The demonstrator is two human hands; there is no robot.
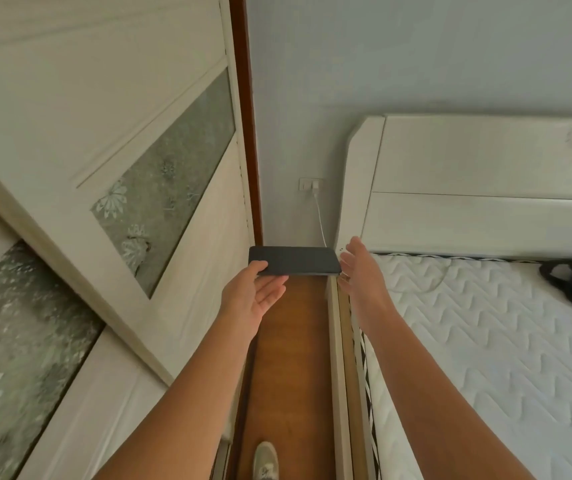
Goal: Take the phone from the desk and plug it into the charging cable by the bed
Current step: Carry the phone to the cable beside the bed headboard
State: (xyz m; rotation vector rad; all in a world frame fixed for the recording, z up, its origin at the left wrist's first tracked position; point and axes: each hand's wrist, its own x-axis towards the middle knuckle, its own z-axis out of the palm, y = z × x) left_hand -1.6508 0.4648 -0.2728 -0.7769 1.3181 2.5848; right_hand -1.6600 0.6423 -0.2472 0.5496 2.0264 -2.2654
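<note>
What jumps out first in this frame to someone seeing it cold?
The dark phone, held flat at centre by the left hand at its left end, with the right hand open at its right end. Behind it, a white charging cable hangs from a wall socket in the gap between the wardrobe and the bed's headboard.

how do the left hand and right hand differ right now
The left hand grips the dark phone at its left end, thumb on top; the right hand holds nothing, fingers spread open by the phone's right end. The left is over the wooden floor; the right reaches along the mattress edge toward the white charging cable. Both are bare and stretched forward.
</note>
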